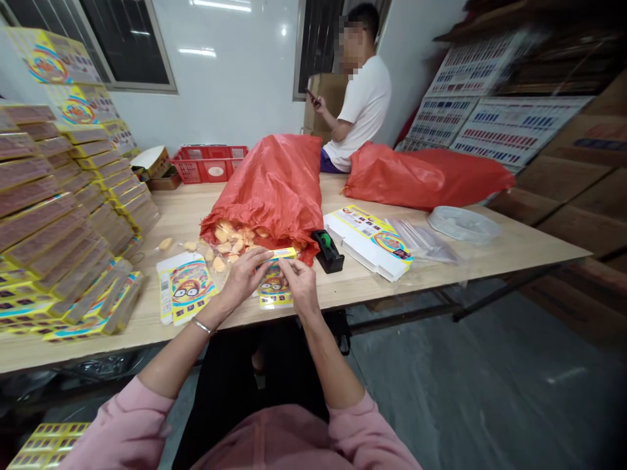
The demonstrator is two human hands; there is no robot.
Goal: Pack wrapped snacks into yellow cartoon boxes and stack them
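Pink sleeves (117,431) lead to two bare hands above the near edge of the wooden bench (353,290). The left hand (240,277), with a metal bangle (203,325) at its wrist, and the right hand (301,287) pinch a small yellow printed packet (283,253) between their fingertips. It sits just before the mouth of a red woven sack (267,189) spilling yellow crisps (230,245). A printed card (273,287) lies beneath, with a black tape dispenser (328,251) just right.

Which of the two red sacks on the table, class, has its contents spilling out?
The sack further left: pale yellow pieces spill from its open mouth. The other, lying further right, shows nothing spilling.
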